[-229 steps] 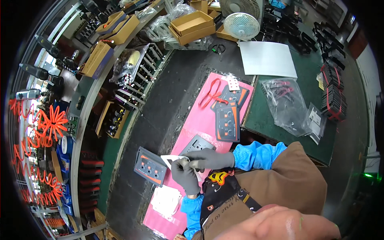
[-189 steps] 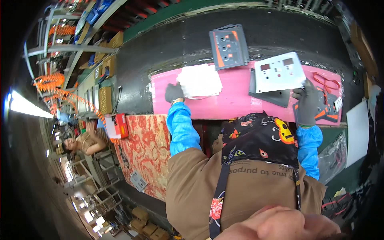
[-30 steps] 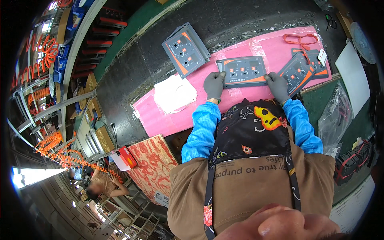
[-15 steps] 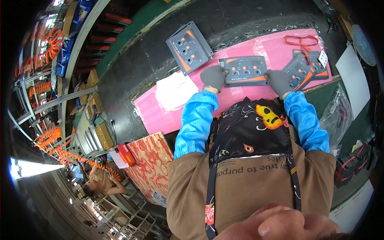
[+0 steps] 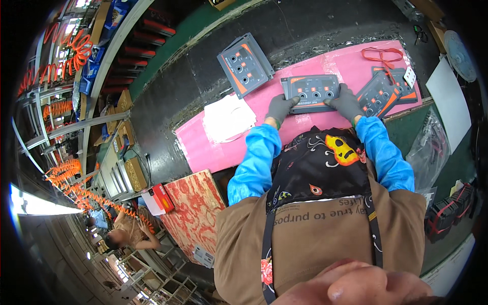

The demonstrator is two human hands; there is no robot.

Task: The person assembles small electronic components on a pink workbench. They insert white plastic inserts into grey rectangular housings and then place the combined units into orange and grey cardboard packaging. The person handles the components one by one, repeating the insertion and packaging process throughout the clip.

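A dark grey front panel (image 5: 316,85) with orange trim and a row of round dials lies on the pink sheet before me. My left hand (image 5: 281,108), in a grey glove, grips its left near corner, thumb along the near edge. At the right end, my right hand (image 5: 347,103) closes on the panel with its thumb over the front. Two similar panels, one (image 5: 377,95) overlapping the other (image 5: 407,94), rest just right of that hand. Farther left, a stack of panels (image 5: 243,67) sits partly on the pink sheet's far edge.
White paper sheets (image 5: 229,119) lie left on the pink sheet (image 5: 201,152). A red strap (image 5: 382,55) and a white card (image 5: 409,77) are by the right panels. A patterned board (image 5: 193,203) and red box (image 5: 161,198) stand at left; another person (image 5: 129,234) is beyond.
Both hands have shifted inward and nearer along the panel, thumbs now farther over its near edge. The whole view has turned slightly; the other panels stay in place.
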